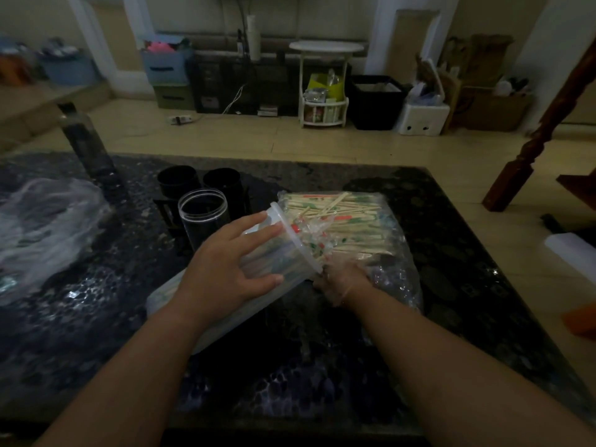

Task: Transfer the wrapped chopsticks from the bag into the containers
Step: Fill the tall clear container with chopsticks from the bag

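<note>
A clear plastic bag full of wrapped chopsticks lies on the dark stone table. My left hand holds a clear tub-shaped container tilted on its side, its rim at the bag's open end. Several wrapped chopsticks reach into the container's mouth. My right hand is inside the bag, seen through the plastic, its fingers curled around the near ends of the chopsticks beside the rim. A clear round jar stands upright just left of the tilted container.
Two black cylindrical holders stand behind the clear jar. A crumpled clear plastic sheet lies at the table's left. A dark bottle stands at the back left. A wooden post rises at the right.
</note>
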A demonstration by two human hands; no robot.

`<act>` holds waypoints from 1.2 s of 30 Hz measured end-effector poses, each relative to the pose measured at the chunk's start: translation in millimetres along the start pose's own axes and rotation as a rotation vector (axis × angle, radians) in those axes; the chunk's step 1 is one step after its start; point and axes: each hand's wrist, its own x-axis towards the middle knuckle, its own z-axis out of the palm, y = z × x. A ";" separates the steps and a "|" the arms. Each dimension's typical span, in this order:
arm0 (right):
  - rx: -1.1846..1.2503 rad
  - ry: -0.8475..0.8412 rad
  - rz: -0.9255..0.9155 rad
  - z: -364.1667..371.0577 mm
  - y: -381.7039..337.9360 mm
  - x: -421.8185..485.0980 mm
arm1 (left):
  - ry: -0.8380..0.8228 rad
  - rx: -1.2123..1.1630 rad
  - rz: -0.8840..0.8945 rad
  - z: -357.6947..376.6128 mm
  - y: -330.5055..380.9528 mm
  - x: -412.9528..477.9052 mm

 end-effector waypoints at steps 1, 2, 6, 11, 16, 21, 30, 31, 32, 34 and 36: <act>-0.039 0.009 0.019 1.7 1.6 0.0 | 0.004 -0.002 -0.003 -0.3 -0.3 -0.2; -0.081 -0.058 0.019 1.0 -1.5 -1.2 | 0.007 -0.004 -0.007 -0.6 -0.5 -0.3; -0.152 0.000 0.130 7.7 -8.8 -8.8 | -0.002 -0.002 -0.002 -1.2 0.3 -1.1; -0.071 0.187 0.157 22.5 -13.0 -25.6 | -0.004 -0.005 0.001 -2.5 0.3 -2.6; -0.119 0.123 0.140 13.2 -11.7 -48.1 | -0.021 0.008 -0.003 -3.3 0.1 -5.1; -0.087 -0.006 0.114 -11.5 -21.2 -79.6 | -0.031 0.002 -0.009 -2.6 4.6 -5.6; -0.205 0.099 -0.028 -68.7 -34.0 -118.5 | -0.015 0.030 0.015 -3.1 7.5 -7.0; -0.205 0.180 -0.065 -77.2 -35.5 -121.3 | -0.015 0.022 0.018 -3.0 6.9 -7.0; -0.190 0.265 -0.102 -84.5 -36.9 -123.5 | -0.019 0.011 0.026 -3.0 6.0 -6.8; -0.173 0.427 -0.147 -93.1 -40.3 -125.3 | -0.033 -0.011 0.038 -2.5 4.9 -7.3; -0.191 0.632 -0.190 -92.5 -40.5 -122.7 | -0.042 -0.055 0.029 -2.1 4.8 -8.3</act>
